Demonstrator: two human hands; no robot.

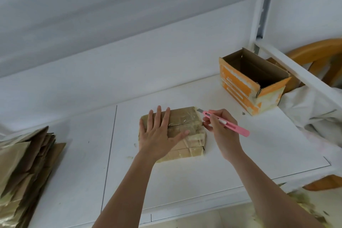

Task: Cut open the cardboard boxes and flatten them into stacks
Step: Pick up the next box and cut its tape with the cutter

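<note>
Pressing flat on the taped box (185, 127), left hand (159, 135), fingers straight and spread, covering the box's left half. Gripping the pink knife (224, 123), right hand (221, 131), fingers curled round the handle, hiding its middle. Pointing up-left, the short grey blade (199, 110), just off the box's far right corner; touching or not, hard telling. Running down-right from that corner, the knife's long axis. Sitting mid-table (240, 163), the box, seam running left to right. Standing well right of the box and farther back, an open orange box (246, 87). Lying far left of the box, a flattened cardboard stack (24, 172), cut off by the frame.
</note>
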